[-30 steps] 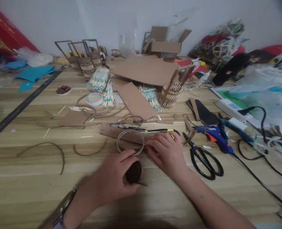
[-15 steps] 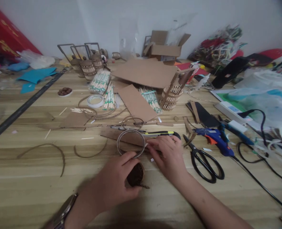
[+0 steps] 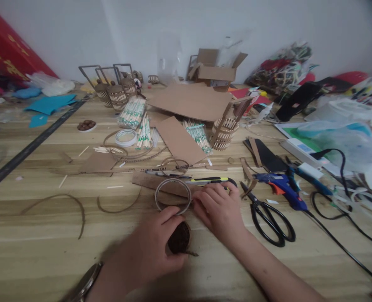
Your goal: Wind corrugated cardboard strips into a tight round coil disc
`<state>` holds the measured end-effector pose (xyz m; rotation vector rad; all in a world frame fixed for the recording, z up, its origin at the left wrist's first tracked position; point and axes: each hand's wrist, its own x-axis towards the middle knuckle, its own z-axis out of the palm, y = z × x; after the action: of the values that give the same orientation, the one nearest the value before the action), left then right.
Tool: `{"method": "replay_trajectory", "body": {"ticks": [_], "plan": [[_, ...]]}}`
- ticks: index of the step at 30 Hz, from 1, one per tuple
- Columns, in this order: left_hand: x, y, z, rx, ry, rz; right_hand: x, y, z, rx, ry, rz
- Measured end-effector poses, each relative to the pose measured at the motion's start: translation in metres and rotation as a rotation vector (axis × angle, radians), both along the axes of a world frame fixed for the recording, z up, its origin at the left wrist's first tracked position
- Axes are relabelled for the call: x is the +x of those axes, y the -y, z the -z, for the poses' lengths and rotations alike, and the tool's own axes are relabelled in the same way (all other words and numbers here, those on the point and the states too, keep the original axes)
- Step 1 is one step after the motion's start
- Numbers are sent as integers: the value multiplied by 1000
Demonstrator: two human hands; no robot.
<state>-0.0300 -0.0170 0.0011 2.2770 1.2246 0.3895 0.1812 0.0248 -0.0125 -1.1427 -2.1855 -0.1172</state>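
Wood table point(image 3: 47, 226), cluttered. L hand point(image 3: 154, 243) pinches dk brown cup point(image 3: 179, 238), front ctr, thumb vs. fingers. R hand point(image 3: 219, 209) by tape ring point(image 3: 157, 196), fingers bent; can't tell if pinching anything. Scissors point(image 3: 256, 202) to R.

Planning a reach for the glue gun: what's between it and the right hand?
In the head view, between the right hand and the blue glue gun lie black scissors, a brown strip by their blades, and a small white scrap.
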Motion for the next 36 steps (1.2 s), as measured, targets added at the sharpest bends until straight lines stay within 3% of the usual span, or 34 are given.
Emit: {"method": "replay_trajectory", "body": {"ticks": [6, 9, 13, 15, 18, 22, 31, 36], "plan": [[2, 0, -13, -104, 44, 9, 1, -1, -5, -232, -230, -61], [-5, 5, -13, -106, 51, -7, 9, -7, -6, -251, -392, -56], [-17, 8, -2, -96, 124, -28, 39, -26, -5, -199, -607, 138], [-18, 2, 3, -71, 177, -97, 50, -34, -4, -314, -872, 244], [-16, -9, 7, -78, 247, -154, 47, -36, 0, -509, -1113, 80], [-14, -14, 10, -78, 355, -206, 29, -27, 5, -691, -1191, -124], [-6, -11, 10, 151, 276, -207, 0, 2, -5, -1154, -1293, -256], [-5, -10, 10, 170, 251, -189, -9, 10, -6, -1224, -1248, -302]]}}
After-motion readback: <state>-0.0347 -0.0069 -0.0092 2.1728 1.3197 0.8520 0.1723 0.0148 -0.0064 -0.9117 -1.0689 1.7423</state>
